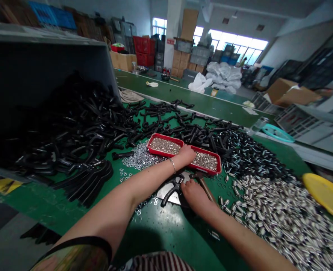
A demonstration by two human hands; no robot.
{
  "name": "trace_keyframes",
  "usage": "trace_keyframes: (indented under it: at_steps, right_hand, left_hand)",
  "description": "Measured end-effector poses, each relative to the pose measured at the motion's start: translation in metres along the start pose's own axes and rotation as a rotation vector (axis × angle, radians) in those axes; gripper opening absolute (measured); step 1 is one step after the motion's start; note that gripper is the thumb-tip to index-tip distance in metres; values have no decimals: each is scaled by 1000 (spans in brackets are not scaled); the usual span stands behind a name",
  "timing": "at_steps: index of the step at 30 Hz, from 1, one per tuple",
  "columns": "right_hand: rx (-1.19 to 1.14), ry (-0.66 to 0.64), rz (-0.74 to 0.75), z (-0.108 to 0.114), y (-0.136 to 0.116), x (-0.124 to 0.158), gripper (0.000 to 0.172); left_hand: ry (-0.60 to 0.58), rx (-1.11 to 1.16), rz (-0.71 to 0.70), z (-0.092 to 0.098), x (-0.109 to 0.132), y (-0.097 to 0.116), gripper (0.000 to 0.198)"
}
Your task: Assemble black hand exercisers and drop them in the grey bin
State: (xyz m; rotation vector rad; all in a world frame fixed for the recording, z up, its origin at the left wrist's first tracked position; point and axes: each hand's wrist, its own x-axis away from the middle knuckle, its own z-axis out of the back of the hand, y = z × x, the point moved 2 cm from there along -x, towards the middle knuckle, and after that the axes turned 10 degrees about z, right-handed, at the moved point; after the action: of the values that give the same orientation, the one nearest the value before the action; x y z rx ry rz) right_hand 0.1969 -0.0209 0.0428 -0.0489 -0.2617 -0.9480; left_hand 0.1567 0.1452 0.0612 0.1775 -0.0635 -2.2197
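My left hand [186, 154] reaches across to the inner end of the right red tray [218, 165], which holds small shiny metal pieces. Its fingers are bent down among the pieces, and what they pinch is hidden. A second red tray [149, 145] with smaller bits adjoins it on the left. Nearer to me, my right hand [194, 194] is closed on a black plier-like handle assembly [170, 194], with its curved arms spread apart. The assembly rests on a pale metal plate [163, 192]. Beside my right hand lies a hammer [207, 188] with a wooden handle.
Black handles [93, 120] spill from a large grey crate [111, 71] at left. Loose metal rings [142, 156] lie by the trays. Dark screws [248, 154] and silver cylinders [279, 210] heap at right, near a yellow lid [324, 194]. A green conveyor [183, 90] runs behind.
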Motion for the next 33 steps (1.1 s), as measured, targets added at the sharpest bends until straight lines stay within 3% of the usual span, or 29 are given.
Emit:
trace_keyframes:
  at_steps: [6, 13, 16, 19, 21, 25, 29, 33]
  right_hand:
    - [-29, 77, 25, -3, 17, 12, 19]
    - [-131, 132, 34, -20, 21, 27, 25]
    - [-82, 107, 7, -22, 18, 31, 22]
    - [-95, 87, -13, -22, 24, 37, 21]
    - [-260, 114, -67, -20, 34, 40, 21]
    - [-935, 308, -191, -17, 53, 37, 6]
    - [-1438, 592, -291, -22, 54, 20, 22]
    - [-1688, 647, -359, -37, 44, 4, 32]
  left_hand:
    - [20, -13, -8, -15, 5, -2, 19]
    - [156, 66, 64, -8, 25, -3, 23]
    - [209, 132, 105, -2, 52, -16, 23]
    - [206, 360, 130, -2, 98, -38, 18]
    - [142, 546, 155, -4, 130, -50, 13]
    - [22, 714, 214, -9, 171, -49, 7]
    - [46, 642, 241, -17, 172, -30, 10]
    - [98, 591, 278, -27, 165, -24, 12]
